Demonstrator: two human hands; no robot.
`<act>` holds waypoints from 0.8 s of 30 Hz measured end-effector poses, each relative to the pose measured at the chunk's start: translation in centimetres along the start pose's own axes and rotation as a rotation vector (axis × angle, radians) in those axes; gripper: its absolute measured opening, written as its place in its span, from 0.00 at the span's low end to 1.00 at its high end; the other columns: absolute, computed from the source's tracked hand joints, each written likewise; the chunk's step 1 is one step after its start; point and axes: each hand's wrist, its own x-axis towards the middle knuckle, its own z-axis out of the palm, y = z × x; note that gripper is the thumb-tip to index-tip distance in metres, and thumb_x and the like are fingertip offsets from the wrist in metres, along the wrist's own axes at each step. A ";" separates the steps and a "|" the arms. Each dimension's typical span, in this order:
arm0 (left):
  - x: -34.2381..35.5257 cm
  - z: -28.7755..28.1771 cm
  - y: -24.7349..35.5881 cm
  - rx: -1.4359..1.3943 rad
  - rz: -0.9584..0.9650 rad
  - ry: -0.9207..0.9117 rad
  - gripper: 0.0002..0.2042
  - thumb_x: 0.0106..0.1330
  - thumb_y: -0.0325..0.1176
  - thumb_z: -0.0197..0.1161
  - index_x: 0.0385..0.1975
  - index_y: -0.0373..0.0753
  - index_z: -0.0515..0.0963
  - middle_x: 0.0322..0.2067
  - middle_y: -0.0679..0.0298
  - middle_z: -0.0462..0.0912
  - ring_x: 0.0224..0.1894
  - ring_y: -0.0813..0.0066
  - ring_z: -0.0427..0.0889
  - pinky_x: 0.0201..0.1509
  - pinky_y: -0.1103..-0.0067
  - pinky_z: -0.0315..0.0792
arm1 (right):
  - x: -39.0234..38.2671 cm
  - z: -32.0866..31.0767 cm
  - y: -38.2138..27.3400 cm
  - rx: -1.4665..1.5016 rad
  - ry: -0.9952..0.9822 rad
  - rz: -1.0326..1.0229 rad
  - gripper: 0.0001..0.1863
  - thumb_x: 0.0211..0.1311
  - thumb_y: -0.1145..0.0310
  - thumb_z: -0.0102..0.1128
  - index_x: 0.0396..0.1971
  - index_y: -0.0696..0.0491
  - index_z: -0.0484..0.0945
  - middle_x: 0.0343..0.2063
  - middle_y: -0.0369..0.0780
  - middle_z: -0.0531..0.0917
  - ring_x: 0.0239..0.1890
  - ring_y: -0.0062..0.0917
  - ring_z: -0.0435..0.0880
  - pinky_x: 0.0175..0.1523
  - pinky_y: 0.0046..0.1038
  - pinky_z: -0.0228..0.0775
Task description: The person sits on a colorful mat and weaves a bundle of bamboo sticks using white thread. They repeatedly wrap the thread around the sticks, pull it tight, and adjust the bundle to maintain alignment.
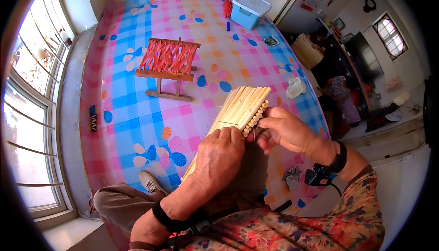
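A flat mat of pale yellow sticks (243, 102), bound side by side with fine thread, slants up from my lap. My left hand (216, 157) grips it over its near face, fingers curled onto the sticks. At the cut ends on the right side, my right hand (286, 132) has thumb and fingers bent together near a thin strand hanging from the edge; what exactly they pinch is too small to make out. The hands partly hide the lower part of the mat.
A wooden stand wound with red strands (167, 59), a blue lidded box (249, 13), a white cloth (296, 87) and a coiled cord (270, 41) rest on the checked sheet (128, 81). A barred window (34, 113) is left. A person (338, 88) and furniture stand beyond the sheet's right edge.
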 end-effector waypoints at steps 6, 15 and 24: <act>2.5 -5.6 -3.7 -0.007 0.002 -0.126 0.06 0.59 0.32 0.61 0.30 0.37 0.72 0.27 0.57 0.78 0.32 0.54 0.79 0.39 0.64 0.72 | 1.4 -4.0 -1.7 -0.729 0.382 -0.393 0.11 0.65 0.68 0.54 0.40 0.59 0.80 0.25 0.34 0.81 0.22 0.13 0.75 0.26 0.18 0.69; -1.1 -12.6 -6.8 0.045 0.033 -0.251 0.08 0.58 0.28 0.61 0.37 0.37 0.75 0.32 0.58 0.80 0.38 0.57 0.79 0.43 0.68 0.71 | 2.3 -1.6 -2.7 -0.586 0.094 -0.543 0.11 0.64 0.65 0.55 0.31 0.57 0.81 0.27 0.31 0.81 0.26 0.11 0.72 0.34 0.17 0.67; -8.3 -13.1 -6.4 0.060 0.063 -0.374 0.12 0.55 0.27 0.59 0.39 0.34 0.71 0.35 0.59 0.78 0.39 0.61 0.78 0.46 0.70 0.69 | 7.7 9.3 3.0 -0.499 -0.481 -0.162 0.13 0.64 0.61 0.58 0.29 0.57 0.81 0.24 0.33 0.79 0.21 0.11 0.72 0.27 0.16 0.65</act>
